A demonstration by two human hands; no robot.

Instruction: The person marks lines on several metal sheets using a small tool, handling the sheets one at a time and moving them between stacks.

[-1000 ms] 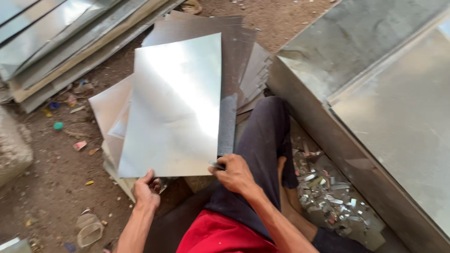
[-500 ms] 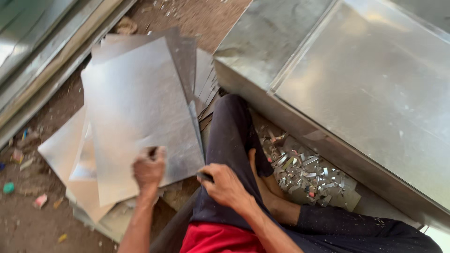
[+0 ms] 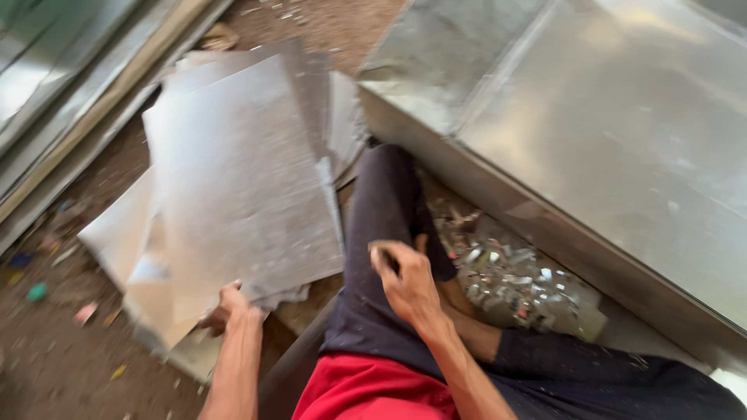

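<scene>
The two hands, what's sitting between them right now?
In the head view, the left hand grips the top metal sheet at its near edge; between it and the right hand lies the person's dark-trousered leg.

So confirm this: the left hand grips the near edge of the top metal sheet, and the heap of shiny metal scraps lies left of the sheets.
Wrong on the scraps. In the head view the left hand does grip the top metal sheet at its near edge, but the heap of shiny metal scraps lies right of the sheets, beyond the person's leg.

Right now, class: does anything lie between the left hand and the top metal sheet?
Nothing visible does. The left hand already grips the near edge of the top metal sheet. The right hand sits apart, over the person's dark trouser leg.
</scene>
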